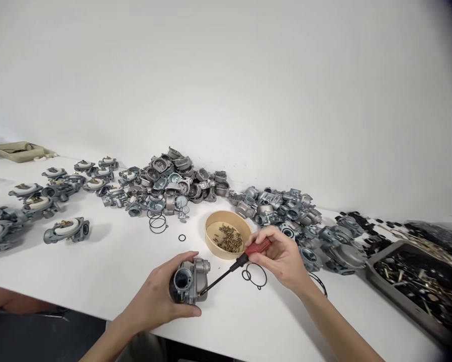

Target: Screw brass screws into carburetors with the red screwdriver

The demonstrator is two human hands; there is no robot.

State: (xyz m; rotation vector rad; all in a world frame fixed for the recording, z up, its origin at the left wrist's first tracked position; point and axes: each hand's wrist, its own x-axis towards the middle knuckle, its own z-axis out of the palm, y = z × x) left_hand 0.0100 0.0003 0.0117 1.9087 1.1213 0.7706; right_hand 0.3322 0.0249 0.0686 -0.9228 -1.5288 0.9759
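A metal carburetor [200,284] is gripped in my left hand [158,291], held near the front edge of the white table. My right hand [280,256] pinches the red handle of a screwdriver [229,271]. Its dark shaft slants down to the left, and the tip meets the side of the carburetor by a small brass-coloured screw; the exact contact is too small to tell. Behind the hands stands a round yellow tub [226,219] with many small brass screws [229,239] in it. Thin black rubber rings [256,276] lie beneath my right hand.
Open carburetor bodies with white floats [66,230] stand on the left. Piles of metal bowls [173,176] and carburetors [282,206] line the wall. A grey tray [393,306] of small parts sits at right, a beige tray [20,152] far left. Another person's arm [18,300] shows lower left.
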